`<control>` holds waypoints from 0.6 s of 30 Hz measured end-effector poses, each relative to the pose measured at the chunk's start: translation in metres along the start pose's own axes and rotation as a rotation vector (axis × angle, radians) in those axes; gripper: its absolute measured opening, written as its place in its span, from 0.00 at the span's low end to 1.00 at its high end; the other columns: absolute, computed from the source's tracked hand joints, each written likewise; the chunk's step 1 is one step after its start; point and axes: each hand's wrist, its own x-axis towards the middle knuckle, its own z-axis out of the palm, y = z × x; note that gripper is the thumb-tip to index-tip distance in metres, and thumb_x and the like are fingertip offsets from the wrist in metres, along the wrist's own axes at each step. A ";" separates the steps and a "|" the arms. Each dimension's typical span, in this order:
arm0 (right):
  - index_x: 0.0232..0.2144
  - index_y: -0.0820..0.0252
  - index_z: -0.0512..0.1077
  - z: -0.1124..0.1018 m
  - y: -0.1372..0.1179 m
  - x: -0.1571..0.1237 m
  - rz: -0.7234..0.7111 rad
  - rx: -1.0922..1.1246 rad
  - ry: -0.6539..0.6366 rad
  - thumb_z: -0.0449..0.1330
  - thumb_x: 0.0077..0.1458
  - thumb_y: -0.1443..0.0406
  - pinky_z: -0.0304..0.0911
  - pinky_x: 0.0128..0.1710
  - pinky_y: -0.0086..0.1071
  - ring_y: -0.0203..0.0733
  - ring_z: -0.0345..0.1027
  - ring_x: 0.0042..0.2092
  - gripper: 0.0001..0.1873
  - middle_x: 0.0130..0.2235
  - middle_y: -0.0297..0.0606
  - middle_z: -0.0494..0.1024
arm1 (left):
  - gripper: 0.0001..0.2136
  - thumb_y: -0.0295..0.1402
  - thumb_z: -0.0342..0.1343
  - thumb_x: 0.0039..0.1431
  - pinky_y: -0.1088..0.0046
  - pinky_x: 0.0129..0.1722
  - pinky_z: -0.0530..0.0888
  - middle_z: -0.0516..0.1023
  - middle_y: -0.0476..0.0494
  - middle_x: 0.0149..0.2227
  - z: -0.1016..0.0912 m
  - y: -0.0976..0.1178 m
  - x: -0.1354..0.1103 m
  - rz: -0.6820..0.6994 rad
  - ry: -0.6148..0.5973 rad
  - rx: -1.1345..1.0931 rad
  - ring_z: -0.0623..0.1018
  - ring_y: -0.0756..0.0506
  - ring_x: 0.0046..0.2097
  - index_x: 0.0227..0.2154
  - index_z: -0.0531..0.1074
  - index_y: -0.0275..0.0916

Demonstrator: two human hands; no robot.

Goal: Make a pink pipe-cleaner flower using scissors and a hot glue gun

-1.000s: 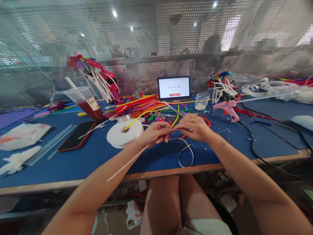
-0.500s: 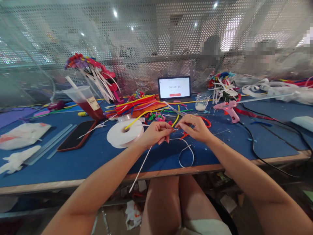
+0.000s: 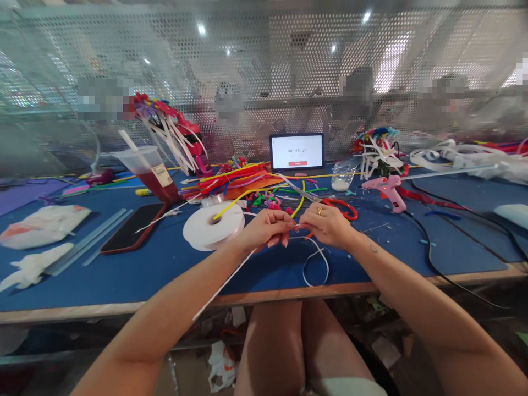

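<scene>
My left hand (image 3: 270, 227) is closed in a pinch on a thin white twisted stem (image 3: 225, 284), whose long end slants down past the table edge. Fingertip to fingertip with it, my right hand (image 3: 325, 224) pinches the other end of the white strand; the exact grip is hidden by the fingers. White ribbon (image 3: 325, 264) loops on the table below the hands. Beside my left wrist lies a white ribbon roll (image 3: 196, 226) with a yellow stem across its hub. Scissors with orange handles (image 3: 350, 212) lie just behind my right hand.
A pink glue gun (image 3: 391, 192) with a black cord rests at the right. Bundled pipe cleaners (image 3: 231, 184) and a tablet (image 3: 297, 157) with a running timer are behind the hands. A drink cup (image 3: 154, 173) and phone (image 3: 132, 228) stand left, near flower bunches (image 3: 175, 132).
My right hand has drawn closer to my left fingertips and turned, its fingers curling more. The stem's free end has swung left. The whole view has shifted slightly.
</scene>
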 end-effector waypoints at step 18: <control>0.27 0.60 0.64 0.002 -0.008 0.000 0.542 0.734 -0.042 0.49 0.61 0.55 0.57 0.24 0.25 0.31 0.61 0.24 0.16 0.23 0.31 0.69 | 0.07 0.31 0.49 0.57 0.81 0.23 0.65 0.73 0.48 0.21 0.010 0.008 -0.017 0.417 0.223 0.841 0.71 0.53 0.23 0.31 0.72 0.35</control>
